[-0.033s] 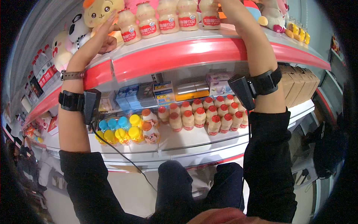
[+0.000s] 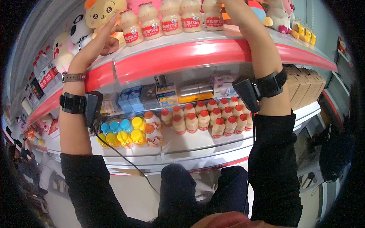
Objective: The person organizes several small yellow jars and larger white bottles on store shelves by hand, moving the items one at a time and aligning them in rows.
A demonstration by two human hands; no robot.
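Note:
Several pale drink bottles with red labels stand upright in a row along the top shelf. My left hand is beside the leftmost bottle, one finger stretched upward along its side and the others partly bent. It looks open, with nothing visible in it. My right hand is at the upper edge of the picture, right next to the rightmost bottle. Its fingers are cut off or hidden, so I cannot tell whether it grips that bottle.
Plush toys sit behind the bottles. On the lower shelf stand small red-capped bottles, yellow and blue capped ones, boxes and brown cartons. A cable hangs below my left wrist.

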